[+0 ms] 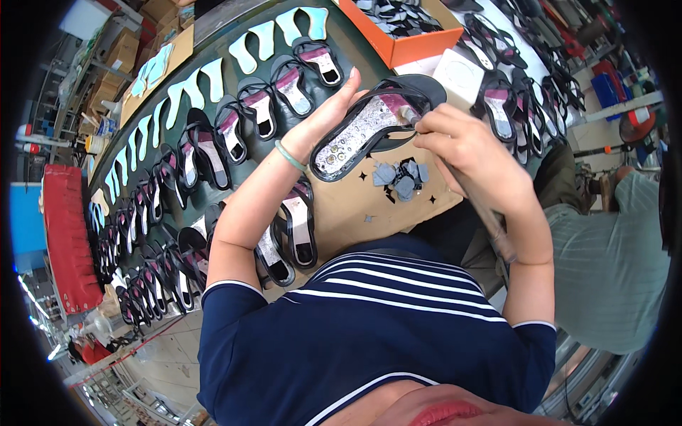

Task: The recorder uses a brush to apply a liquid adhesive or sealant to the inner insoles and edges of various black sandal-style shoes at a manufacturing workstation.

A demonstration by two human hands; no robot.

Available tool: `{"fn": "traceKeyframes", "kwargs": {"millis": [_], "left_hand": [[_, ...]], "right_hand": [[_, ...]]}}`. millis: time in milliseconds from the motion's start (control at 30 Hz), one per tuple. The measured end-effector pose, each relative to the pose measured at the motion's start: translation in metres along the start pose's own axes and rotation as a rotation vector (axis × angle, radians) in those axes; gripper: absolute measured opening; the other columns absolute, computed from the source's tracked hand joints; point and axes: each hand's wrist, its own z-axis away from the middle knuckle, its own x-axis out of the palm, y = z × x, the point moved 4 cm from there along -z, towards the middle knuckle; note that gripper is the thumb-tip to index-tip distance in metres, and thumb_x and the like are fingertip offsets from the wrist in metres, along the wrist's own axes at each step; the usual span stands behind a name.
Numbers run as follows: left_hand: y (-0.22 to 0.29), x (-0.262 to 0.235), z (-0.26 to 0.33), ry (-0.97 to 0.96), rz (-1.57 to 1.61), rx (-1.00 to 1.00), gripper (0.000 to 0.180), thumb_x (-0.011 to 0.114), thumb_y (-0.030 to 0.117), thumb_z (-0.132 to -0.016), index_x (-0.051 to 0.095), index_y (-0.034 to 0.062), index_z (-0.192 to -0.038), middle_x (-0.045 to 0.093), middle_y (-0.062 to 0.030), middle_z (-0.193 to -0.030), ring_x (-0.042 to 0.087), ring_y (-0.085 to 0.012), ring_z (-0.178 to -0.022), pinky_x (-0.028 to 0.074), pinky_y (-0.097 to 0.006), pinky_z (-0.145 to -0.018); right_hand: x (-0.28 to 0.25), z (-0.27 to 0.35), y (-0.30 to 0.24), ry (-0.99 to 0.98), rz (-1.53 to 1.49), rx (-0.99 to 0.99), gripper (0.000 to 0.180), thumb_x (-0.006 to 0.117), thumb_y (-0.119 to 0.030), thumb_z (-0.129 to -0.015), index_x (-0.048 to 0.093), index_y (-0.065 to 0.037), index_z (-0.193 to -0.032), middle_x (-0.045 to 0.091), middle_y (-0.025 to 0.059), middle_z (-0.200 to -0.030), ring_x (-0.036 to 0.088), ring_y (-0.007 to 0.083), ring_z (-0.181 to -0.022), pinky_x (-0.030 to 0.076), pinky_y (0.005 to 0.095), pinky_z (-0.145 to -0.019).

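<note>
The desk carries rows of sandals at nine o'clock. The sandal sole, centre toward twelve, looks light, thin and bendy; best gripped along its edges. The left hand cups its near edge, fingers half open. The right hand is clenched around a brush.

The near edge of the upturned sandal sole is covered by the right hand, the tip of the brush is hidden behind its fingers, and the rows of sandals blur into the dark fisheye rim at left.
</note>
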Motion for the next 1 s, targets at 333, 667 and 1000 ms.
{"fn": "traceKeyframes", "kwargs": {"millis": [333, 667, 1000], "left_hand": [[-0.009, -0.009, 0.005, 0.008, 0.166, 0.275, 0.095, 0.023, 0.074, -0.091, 0.036, -0.0049, -0.143, 0.05, -0.0145, -0.138, 0.052, -0.0206, -0.123, 0.042, -0.033, -0.105], [-0.002, 0.002, 0.016, 0.006, 0.2, 0.422, 0.086, 0.019, 0.07, -0.095, 0.038, 0.0, -0.142, 0.056, -0.0117, -0.132, 0.058, -0.0181, -0.115, 0.049, -0.031, -0.096], [-0.001, 0.006, 0.02, 0.068, 0.193, 0.525, 0.087, 0.018, 0.069, -0.095, 0.036, -0.0005, -0.142, 0.053, -0.0132, -0.135, 0.054, -0.0209, -0.121, 0.045, -0.034, -0.102]], "right_hand": [[0.007, 0.007, 0.001, 0.392, -0.381, 0.025, 0.018, 0.065, 0.007, -0.074, 0.069, 0.003, -0.091, 0.067, 0.0143, -0.09, 0.067, 0.0242, -0.078, 0.054, 0.03, -0.068], [0.01, 0.01, 0.02, 0.659, -0.373, 0.152, 0.014, 0.067, 0.006, -0.08, 0.07, 0.005, -0.093, 0.069, 0.0143, -0.088, 0.068, 0.0206, -0.08, 0.052, 0.0274, -0.071], [0.023, 0.008, 0.024, 0.565, -0.533, 0.17, 0.012, 0.067, 0.004, -0.08, 0.071, 0.005, -0.091, 0.07, 0.0141, -0.088, 0.067, 0.0186, -0.077, 0.052, 0.0272, -0.067]]}}
